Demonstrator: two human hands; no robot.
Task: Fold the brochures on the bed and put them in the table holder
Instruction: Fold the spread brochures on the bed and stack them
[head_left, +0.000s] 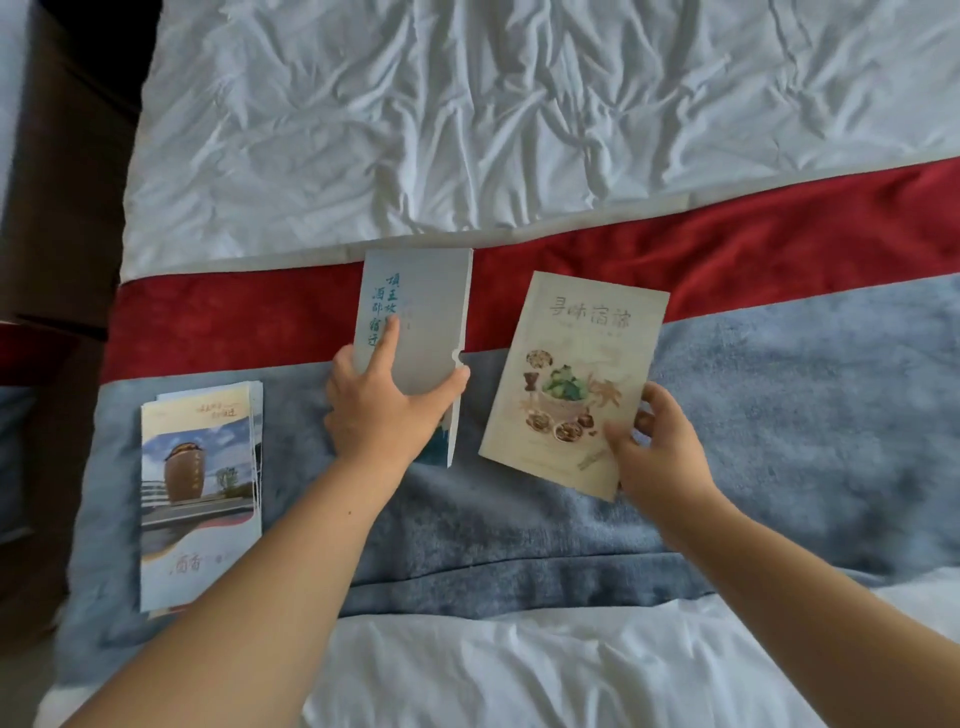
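- three lots of brochures sat on the bed (519, 130), over its red band (779, 244) and blue-grey runner (779, 415).
- far left, a stack of brochures (200, 499) with a brown building on the top cover lay flat on the runner, touched by neither of the hands.
- the left hand (384, 410) gripped a pale grey brochure (421, 322), thumb at its right edge, index finger stretched over the cover.
- further right, a beige food brochure (576, 379) lay tilted; the right hand (660, 447) pinched its lower right corner, thumb on top.
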